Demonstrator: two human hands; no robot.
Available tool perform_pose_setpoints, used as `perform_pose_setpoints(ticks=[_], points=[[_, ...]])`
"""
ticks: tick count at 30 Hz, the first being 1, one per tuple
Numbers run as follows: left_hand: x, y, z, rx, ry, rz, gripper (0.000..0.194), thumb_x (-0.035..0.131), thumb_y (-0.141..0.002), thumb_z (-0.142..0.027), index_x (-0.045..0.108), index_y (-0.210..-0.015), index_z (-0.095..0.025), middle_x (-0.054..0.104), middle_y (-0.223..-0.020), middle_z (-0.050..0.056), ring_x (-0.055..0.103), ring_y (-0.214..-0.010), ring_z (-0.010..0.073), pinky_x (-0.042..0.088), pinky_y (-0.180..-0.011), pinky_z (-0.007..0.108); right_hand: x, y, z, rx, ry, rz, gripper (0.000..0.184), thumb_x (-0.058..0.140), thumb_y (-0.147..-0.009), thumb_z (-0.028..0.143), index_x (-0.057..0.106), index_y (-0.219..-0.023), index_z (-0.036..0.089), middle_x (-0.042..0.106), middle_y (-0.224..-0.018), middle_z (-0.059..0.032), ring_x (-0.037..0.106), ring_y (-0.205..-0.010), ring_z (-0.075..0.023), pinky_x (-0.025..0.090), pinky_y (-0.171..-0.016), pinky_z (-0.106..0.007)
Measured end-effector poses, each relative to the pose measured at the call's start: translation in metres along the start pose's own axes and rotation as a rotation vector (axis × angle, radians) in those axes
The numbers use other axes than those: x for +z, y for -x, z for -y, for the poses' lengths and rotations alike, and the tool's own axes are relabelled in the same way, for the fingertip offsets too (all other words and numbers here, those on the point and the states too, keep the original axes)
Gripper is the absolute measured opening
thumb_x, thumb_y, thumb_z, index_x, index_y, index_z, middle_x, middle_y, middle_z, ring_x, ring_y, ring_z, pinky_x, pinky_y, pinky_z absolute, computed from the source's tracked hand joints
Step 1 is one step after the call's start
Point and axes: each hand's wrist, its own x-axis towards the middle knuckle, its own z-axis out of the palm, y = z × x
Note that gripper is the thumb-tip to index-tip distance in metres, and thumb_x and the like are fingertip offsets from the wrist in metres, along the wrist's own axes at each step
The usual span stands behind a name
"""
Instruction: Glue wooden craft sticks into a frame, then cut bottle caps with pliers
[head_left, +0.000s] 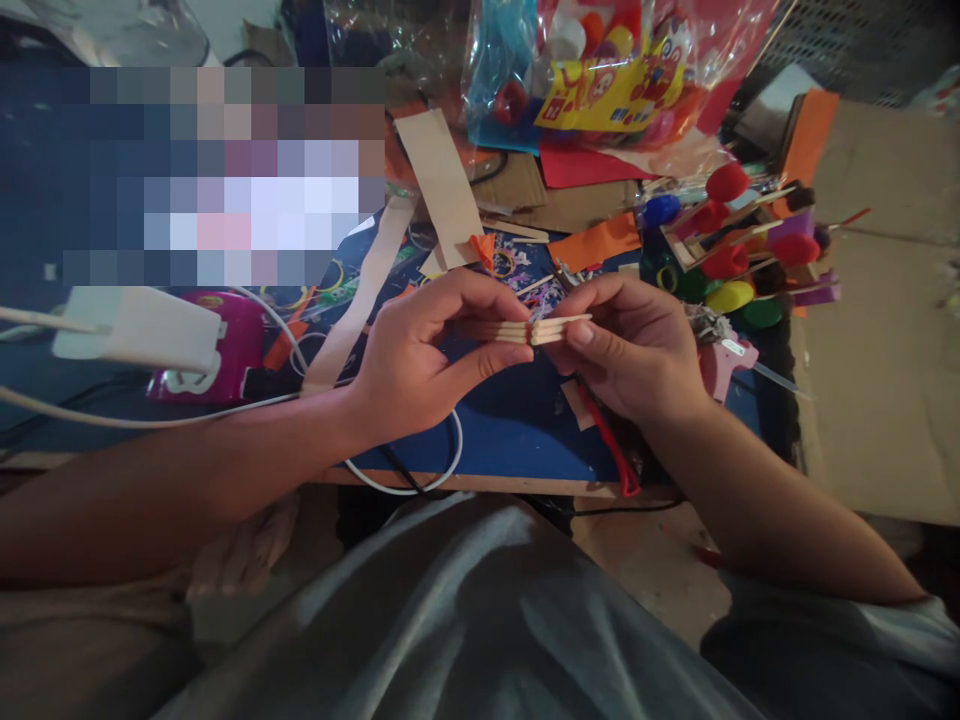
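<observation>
A small bundle of wooden craft sticks [549, 329] is held level above the front of the blue tabletop. Something reddish shows at its middle, perhaps a band. My left hand [424, 350] is closed on the left end, thumb along the near side and fingers behind. On the right end, my right hand [637, 345] pinches the sticks between thumb and fingers. One stick tip juts out above my right thumb. The far side of the bundle is hidden by my fingers. Under my right hand lies a red strip [611, 440] near the table edge.
At right sit a pink glue gun [724, 365] and stick models with coloured pompoms [727, 250]. A bag of pompoms [600, 70] lies at the back. Left are a magenta power socket [206, 345], a white charger [142, 330] and a looping white cable [459, 440]. Paper scraps litter the table.
</observation>
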Motion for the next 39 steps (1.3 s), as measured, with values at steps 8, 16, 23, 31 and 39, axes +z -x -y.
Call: perform_pose_setpoints(ticks=[8, 16, 23, 31, 39], points=[[0.0009, 0.0018, 0.0002, 0.044, -0.046, -0.031, 0.032, 0.091, -0.1, -0.051, 0.083, -0.115, -0.023, 0.088, -0.102, 0.004, 0.086, -0.086, 0.0174, 0.076, -0.08, 0.03, -0.0005, -0.0009, -0.0028, 0.034, 0.032, 0.021, 0.033, 0.104, -0.088, 0.046, 0.084, -0.1, 0.023, 0.079, -0.083, 0.0013, 0.068, -0.058, -0.0098, 0.06, -0.054, -0.022], [-0.0016, 0.0003, -0.0034, 0.086, -0.074, 0.019, 0.016, 0.089, -0.104, -0.035, 0.086, -0.117, -0.028, 0.09, -0.107, 0.002, 0.085, -0.084, 0.016, 0.073, -0.072, 0.028, -0.0001, 0.0001, -0.0035, 0.038, 0.051, 0.064, 0.032, 0.102, -0.09, 0.047, 0.083, -0.102, 0.024, 0.078, -0.085, 0.002, 0.067, -0.06, -0.0095, 0.06, -0.056, -0.022], [-0.0013, 0.0004, -0.0054, 0.109, -0.062, 0.028, 0.016, 0.089, -0.104, -0.033, 0.085, -0.118, -0.027, 0.09, -0.108, 0.002, 0.083, -0.08, 0.0138, 0.07, -0.068, 0.025, 0.001, -0.0002, -0.0028, 0.044, 0.029, 0.074, 0.03, 0.103, -0.089, 0.043, 0.085, -0.102, 0.024, 0.079, -0.088, 0.001, 0.068, -0.062, -0.0097, 0.062, -0.059, -0.022], [-0.0047, -0.0003, -0.0033, 0.176, -0.149, 0.027, 0.016, 0.089, -0.103, -0.033, 0.086, -0.118, -0.028, 0.087, -0.109, 0.005, 0.084, -0.091, 0.0169, 0.072, -0.076, 0.029, 0.001, 0.0005, -0.0027, 0.022, 0.018, 0.094, 0.02, 0.1, -0.094, 0.036, 0.087, -0.102, 0.023, 0.08, -0.09, 0.0003, 0.071, -0.065, -0.0094, 0.063, -0.062, -0.021], [-0.0066, -0.001, -0.0051, 0.198, -0.193, 0.037, 0.019, 0.089, -0.103, -0.029, 0.084, -0.119, -0.022, 0.083, -0.114, 0.008, 0.084, -0.1, 0.018, 0.074, -0.092, 0.033, 0.0041, 0.0019, 0.004, 0.105, 0.062, 0.061, 0.031, 0.102, -0.09, 0.047, 0.083, -0.099, 0.023, 0.078, -0.09, -0.001, 0.069, -0.067, -0.0118, 0.063, -0.063, -0.025]])
